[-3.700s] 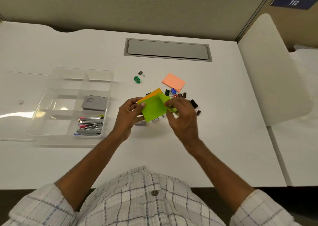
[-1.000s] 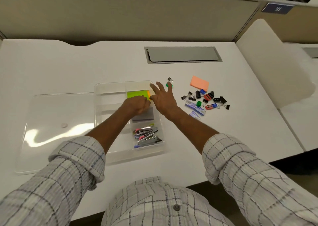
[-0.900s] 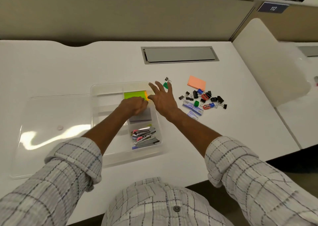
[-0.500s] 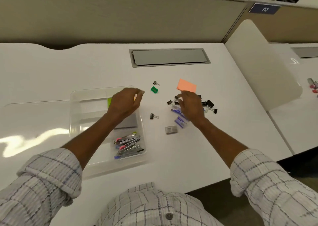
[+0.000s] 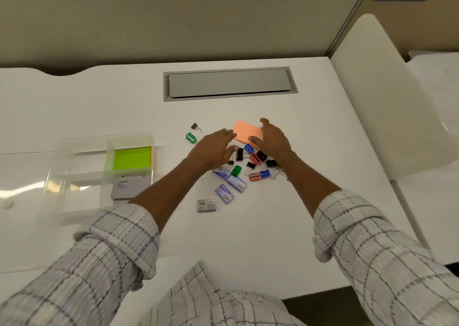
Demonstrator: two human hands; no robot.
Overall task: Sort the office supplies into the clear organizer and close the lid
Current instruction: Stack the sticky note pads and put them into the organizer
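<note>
A pink-orange sticky-note pad [image 5: 246,133] lies on the white desk. My left hand [image 5: 215,147] is at its left edge and my right hand [image 5: 272,139] at its right edge; both are spread, and neither has closed on the pad. The clear organizer [image 5: 74,176] sits at the left, holding green and orange sticky notes [image 5: 132,161] and a grey box [image 5: 129,187]. Below my hands lies a pile of binder clips and sharpeners [image 5: 255,163] and several small blue staple boxes [image 5: 229,181].
A green sharpener [image 5: 191,137] and a black binder clip [image 5: 195,126] lie apart, left of the pad. A small grey staple box [image 5: 206,205] is nearer me. A grey cable hatch [image 5: 229,82] is set into the desk behind. A white divider panel [image 5: 387,107] stands at the right.
My left hand has left the organizer and moved right to the pink pad. My right hand has moved up from the clip pile to the pad's right edge. The green notes stay in the organizer.
</note>
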